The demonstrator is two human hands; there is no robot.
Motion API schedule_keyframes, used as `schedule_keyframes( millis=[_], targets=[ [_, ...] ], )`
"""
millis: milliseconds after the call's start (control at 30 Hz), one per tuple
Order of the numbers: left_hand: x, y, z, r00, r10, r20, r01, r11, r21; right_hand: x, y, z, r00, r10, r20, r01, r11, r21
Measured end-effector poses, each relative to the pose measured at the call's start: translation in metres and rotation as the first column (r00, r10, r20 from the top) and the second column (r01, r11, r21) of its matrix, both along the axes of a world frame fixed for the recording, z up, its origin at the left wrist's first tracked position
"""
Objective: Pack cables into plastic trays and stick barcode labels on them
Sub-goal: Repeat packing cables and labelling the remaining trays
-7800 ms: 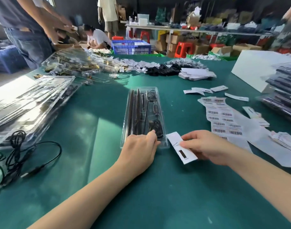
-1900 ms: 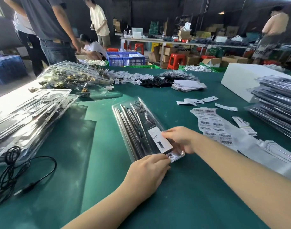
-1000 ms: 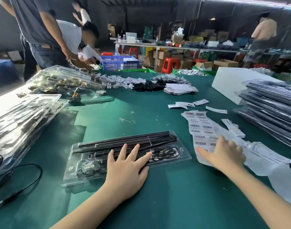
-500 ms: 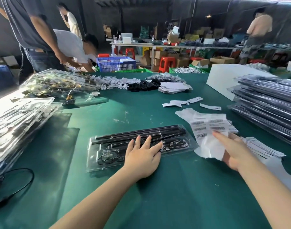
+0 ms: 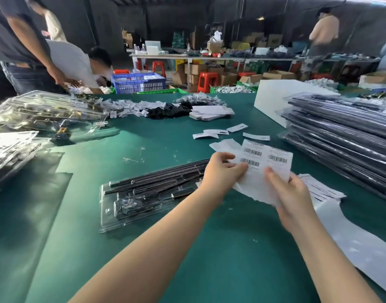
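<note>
A worker at a green packing table (image 5: pixel 187 248) holds a barcode label sheet (image 5: pixel 262 165) up in both hands, just above the right end of a clear plastic blister tray (image 5: pixel 113 206). The tray lies crosswise in the near middle of the table, loaded with black rods and a coiled cable (image 5: pixel 133 204). The left hand (image 5: pixel 220 173) pinches the sheet's left edge between thumb and fingers; the right hand (image 5: pixel 292 197) grips its lower right part, thumb on the printed face. The sheet is thin, limp backing paper and bends where it is held; a label would best be lifted at a corner with a fingernail, the other hand keeping the sheet taut. The tray looks light, springy and slick, likely to slide on the mat unless pressed flat along its rim. Finished trays (image 5: pixel 340 136) stack at the right, empty trays (image 5: pixel 14 149) at the left, and loose white paper tags (image 5: pixel 218 132) lie farther back. Other workers stand beyond the far edge.
</note>
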State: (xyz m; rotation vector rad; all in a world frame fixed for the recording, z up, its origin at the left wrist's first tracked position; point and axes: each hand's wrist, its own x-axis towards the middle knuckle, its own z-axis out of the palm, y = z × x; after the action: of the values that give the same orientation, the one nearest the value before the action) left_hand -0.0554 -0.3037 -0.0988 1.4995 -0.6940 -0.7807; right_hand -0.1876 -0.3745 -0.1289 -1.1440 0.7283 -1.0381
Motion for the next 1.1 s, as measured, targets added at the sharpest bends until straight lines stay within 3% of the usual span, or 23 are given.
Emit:
schedule_keyframes(
  millis=[67, 167, 233, 300, 400, 500, 700, 800, 933, 1100],
  targets=[
    [-0.003, -0.001, -0.002, 0.998, 0.057, 0.029, -0.055, 0.997, -0.057, 0.001, 0.004, -0.001, 0.998, 0.056, -0.038, -0.054, 0.998, 0.038],
    [-0.002, 0.004, -0.003, 0.918, 0.085, 0.387, -0.065, 0.996, -0.066, 0.001, 0.003, -0.004, 0.99, 0.115, -0.087, -0.114, 0.993, 0.016],
    [-0.002, 0.008, -0.003, 0.74, 0.061, 0.67, -0.022, 0.998, -0.067, 0.0, 0.003, -0.005, 0.988, 0.124, -0.093, -0.131, 0.988, -0.079],
    [-0.003, 0.01, 0.0, 0.562, -0.013, 0.827, 0.032, 0.999, -0.006, 0.002, 0.004, -0.006, 0.986, 0.108, -0.125, -0.13, 0.974, -0.183],
    [-0.004, 0.012, 0.006, 0.531, -0.109, 0.84, 0.107, 0.992, 0.061, 0.004, 0.005, -0.008, 0.977, 0.111, -0.185, -0.157, 0.954, -0.257],
    [0.002, 0.015, 0.009, 0.524, -0.101, 0.846, 0.058, 0.995, 0.082, 0.004, 0.009, -0.009, 0.978, 0.117, -0.176, -0.167, 0.937, -0.308],
    [0.007, 0.025, 0.007, 0.289, -0.15, 0.945, 0.077, 0.988, 0.134, 0.007, 0.012, -0.007, 0.965, 0.185, -0.184, -0.238, 0.915, -0.326],
    [0.005, 0.027, 0.004, 0.385, -0.114, 0.916, 0.071, 0.993, 0.094, 0.008, 0.014, -0.006, 0.977, 0.14, -0.159, -0.186, 0.926, -0.327],
    [0.003, 0.027, -0.003, 0.481, -0.105, 0.87, 0.088, 0.994, 0.071, 0.006, 0.015, -0.006, 0.957, 0.175, -0.232, -0.252, 0.896, -0.365],
    [0.006, 0.023, -0.01, 0.674, -0.072, 0.735, 0.05, 0.997, 0.052, 0.005, 0.013, -0.009, 0.939, 0.222, -0.263, -0.306, 0.888, -0.344]
  ],
)
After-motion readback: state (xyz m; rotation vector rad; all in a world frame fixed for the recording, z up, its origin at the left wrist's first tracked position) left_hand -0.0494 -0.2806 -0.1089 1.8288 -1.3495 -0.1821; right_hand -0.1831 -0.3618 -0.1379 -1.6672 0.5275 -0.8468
